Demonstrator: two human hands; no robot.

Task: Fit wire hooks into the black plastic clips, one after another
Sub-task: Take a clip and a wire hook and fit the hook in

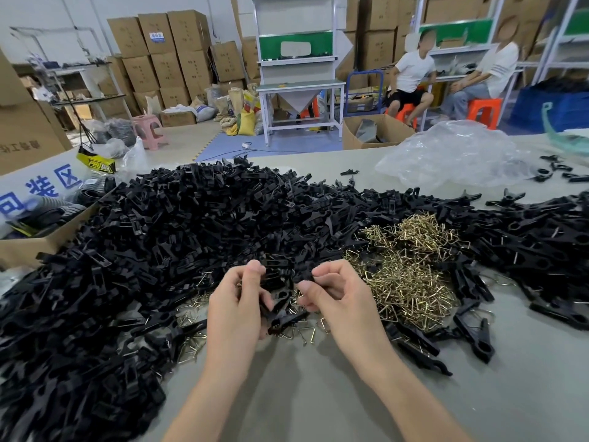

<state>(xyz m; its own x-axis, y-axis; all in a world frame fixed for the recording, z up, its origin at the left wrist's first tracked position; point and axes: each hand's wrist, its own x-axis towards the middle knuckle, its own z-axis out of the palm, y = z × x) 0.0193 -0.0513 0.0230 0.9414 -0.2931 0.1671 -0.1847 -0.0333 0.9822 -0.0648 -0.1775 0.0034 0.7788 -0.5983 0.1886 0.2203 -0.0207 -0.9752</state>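
Note:
A huge heap of black plastic clips (178,237) covers the left and middle of the table. A pile of brass-coloured wire hooks (411,269) lies to the right of my hands. My left hand (236,307) grips black clips (280,317) low over the table, fingers curled round them. My right hand (338,298) pinches a small black clip part (304,275) between thumb and forefinger, close to the left hand. Whether a wire hook is in either hand is hidden by the fingers.
More black clips (541,250) spread along the right side. A crumpled clear plastic bag (455,154) lies at the back right. An open cardboard box (38,244) stands at the table's left edge. Two people sit on orange stools (484,110) beyond the table. Bare table surface (302,393) lies between my forearms.

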